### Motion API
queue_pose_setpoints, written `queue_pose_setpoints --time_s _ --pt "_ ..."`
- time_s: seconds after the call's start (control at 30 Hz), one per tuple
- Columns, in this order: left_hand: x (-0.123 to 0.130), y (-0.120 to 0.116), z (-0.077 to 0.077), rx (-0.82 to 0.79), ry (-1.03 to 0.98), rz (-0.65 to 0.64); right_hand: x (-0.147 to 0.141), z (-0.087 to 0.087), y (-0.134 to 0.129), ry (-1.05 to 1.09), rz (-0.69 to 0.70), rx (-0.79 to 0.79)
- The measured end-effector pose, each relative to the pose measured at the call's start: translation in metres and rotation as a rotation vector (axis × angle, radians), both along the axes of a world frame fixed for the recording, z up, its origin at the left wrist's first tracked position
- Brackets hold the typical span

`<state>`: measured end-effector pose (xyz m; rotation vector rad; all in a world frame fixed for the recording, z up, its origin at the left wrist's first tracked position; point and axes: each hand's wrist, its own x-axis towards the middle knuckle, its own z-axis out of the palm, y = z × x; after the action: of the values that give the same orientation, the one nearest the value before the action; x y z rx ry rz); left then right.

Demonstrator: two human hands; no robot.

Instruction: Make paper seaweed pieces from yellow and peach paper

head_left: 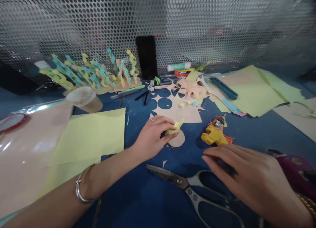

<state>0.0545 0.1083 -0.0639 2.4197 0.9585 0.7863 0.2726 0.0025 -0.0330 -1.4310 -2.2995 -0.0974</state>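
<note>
My left hand (154, 134) pinches a small curled yellow paper strip (177, 126) between thumb and fingertips. Directly under the strip, a round pink paper disc (178, 139) lies on the blue table. My right hand (247, 175) hovers at the right, its fingers loosely bent, thumb and index tips slightly apart, with nothing visible between them. Just beyond those fingertips is a yellow plastic tool (214, 135) with an orange part and a messy tip; my hand may hide part of it. Large scissors (180, 182) with partly open blades lie between my forearms.
Twisted yellow and blue paper strips (96, 73) stand on bases at the back left. Nearby are a paper cup (84, 99), a phone (146, 56), cut-out pink paper (184, 111), a glue stick (179, 66), a dark blue cutter (224, 88), and yellow sheets (254, 89).
</note>
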Motion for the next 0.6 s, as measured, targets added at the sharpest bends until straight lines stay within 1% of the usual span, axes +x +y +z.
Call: queue_pose_setpoints --time_s 0.3,0.47,0.6 --pt "0.0000 -0.0002 -0.0008 -0.002 -0.021 0.018 -0.0004 -0.0002 -0.0006 -0.008 0.000 0.008" --pt "0.0004 -0.0042 0.0033 -0.064 -0.017 0.031 0.0013 -0.0007 -0.0005 -0.016 -0.001 0.014" --pt "-0.0020 -0.0068 0.0081 -0.128 0.032 0.037 0.0015 -0.0013 -0.0008 -0.006 -0.011 0.004"
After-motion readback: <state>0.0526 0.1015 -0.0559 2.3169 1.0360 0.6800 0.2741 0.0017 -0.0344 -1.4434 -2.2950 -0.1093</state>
